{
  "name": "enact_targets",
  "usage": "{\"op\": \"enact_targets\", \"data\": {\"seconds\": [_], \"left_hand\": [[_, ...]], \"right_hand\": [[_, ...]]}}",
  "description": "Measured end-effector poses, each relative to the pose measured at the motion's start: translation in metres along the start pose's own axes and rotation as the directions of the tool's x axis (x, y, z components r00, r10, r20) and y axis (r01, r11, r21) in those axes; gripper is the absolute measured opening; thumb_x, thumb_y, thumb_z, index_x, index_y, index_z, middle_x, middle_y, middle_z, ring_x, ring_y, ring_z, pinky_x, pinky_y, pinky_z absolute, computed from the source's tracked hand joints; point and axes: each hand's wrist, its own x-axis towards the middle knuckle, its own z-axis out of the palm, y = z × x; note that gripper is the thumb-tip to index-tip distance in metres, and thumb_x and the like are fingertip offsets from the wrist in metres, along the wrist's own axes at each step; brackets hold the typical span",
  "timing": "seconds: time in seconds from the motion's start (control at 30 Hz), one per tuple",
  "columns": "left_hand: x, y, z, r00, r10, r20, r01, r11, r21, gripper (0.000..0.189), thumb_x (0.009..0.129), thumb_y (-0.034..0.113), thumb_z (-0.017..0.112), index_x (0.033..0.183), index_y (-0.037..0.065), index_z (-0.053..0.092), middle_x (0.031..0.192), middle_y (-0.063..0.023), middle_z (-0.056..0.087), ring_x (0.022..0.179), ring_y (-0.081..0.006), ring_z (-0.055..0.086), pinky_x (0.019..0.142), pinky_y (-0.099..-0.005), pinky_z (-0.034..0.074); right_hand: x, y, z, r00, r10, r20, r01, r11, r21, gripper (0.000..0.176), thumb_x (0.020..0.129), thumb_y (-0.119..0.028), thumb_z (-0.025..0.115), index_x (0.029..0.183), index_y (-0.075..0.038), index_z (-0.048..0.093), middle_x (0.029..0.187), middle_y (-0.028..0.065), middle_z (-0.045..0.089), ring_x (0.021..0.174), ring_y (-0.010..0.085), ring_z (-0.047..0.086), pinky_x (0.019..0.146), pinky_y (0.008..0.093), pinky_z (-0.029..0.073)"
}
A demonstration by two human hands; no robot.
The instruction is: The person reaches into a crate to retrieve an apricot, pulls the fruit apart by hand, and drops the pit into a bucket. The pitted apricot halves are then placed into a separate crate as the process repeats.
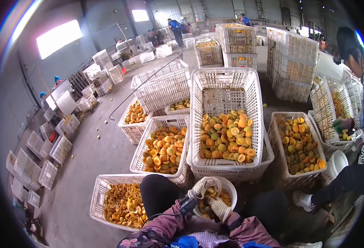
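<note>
Close beside right hand (pixel 220 208), fruit (pixel 226 198).

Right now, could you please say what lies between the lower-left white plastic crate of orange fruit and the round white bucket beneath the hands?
The head view shows the dark-trousered left knee and purple left sleeve there.
</note>
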Motion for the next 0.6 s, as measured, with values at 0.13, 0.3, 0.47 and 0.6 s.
{"op": "enact_targets", "data": {"seconds": [0.13, 0.3, 0.47, 0.6], "left_hand": [[0.008, -0.002, 0.014, 0.980, 0.117, 0.160, -0.115, 0.993, -0.022, 0.021, 0.077, 0.020, 0.061, 0.071, 0.001, 0.058, 0.071, -0.0092, 0.059, 0.063, -0.0180, 0.057, 0.058, -0.0291, 0.047], [0.014, 0.010, -0.032, 0.578, -0.079, -0.812, -0.489, 0.763, -0.423, 0.041, 0.090, 0.037, 0.040, 0.104, 0.000, 0.052, 0.092, -0.0133, 0.057, 0.088, -0.0269, 0.056, 0.080, -0.0356, 0.046], [0.078, -0.006, -0.083, 0.895, -0.078, -0.439, -0.301, 0.620, -0.725, 0.038, 0.090, 0.037, 0.047, 0.107, 0.003, 0.051, 0.097, -0.0110, 0.059, 0.091, -0.0261, 0.057, 0.078, -0.0359, 0.047], [0.202, -0.072, -0.120, 0.787, -0.015, -0.617, 0.136, 0.979, 0.149, 0.029, 0.083, 0.006, 0.049, 0.112, 0.004, 0.054, 0.107, -0.0095, 0.060, 0.094, -0.0240, 0.059, 0.078, -0.0341, 0.048]], "right_hand": [[-0.014, -0.012, 0.013, 0.967, 0.238, 0.087, -0.244, 0.968, 0.058, 0.036, 0.088, -0.049, 0.048, 0.076, -0.015, 0.053, 0.050, -0.0012, 0.045, 0.035, 0.0109, 0.039, 0.032, 0.0232, 0.028], [-0.007, -0.008, 0.009, 0.959, 0.281, -0.045, -0.232, 0.863, 0.448, 0.036, 0.086, -0.049, 0.050, 0.071, -0.017, 0.051, 0.049, -0.0025, 0.041, 0.034, 0.0113, 0.035, 0.031, 0.0253, 0.027], [0.019, 0.001, -0.001, 0.903, 0.346, -0.253, -0.200, 0.862, 0.465, 0.039, 0.083, -0.053, 0.052, 0.074, -0.016, 0.054, 0.050, -0.0032, 0.042, 0.037, 0.0130, 0.037, 0.035, 0.0281, 0.030], [0.041, 0.021, -0.009, 0.927, 0.327, -0.186, -0.203, 0.850, 0.486, 0.042, 0.086, -0.052, 0.050, 0.067, -0.015, 0.050, 0.048, -0.0007, 0.044, 0.036, 0.0134, 0.038, 0.036, 0.0281, 0.030]]}}
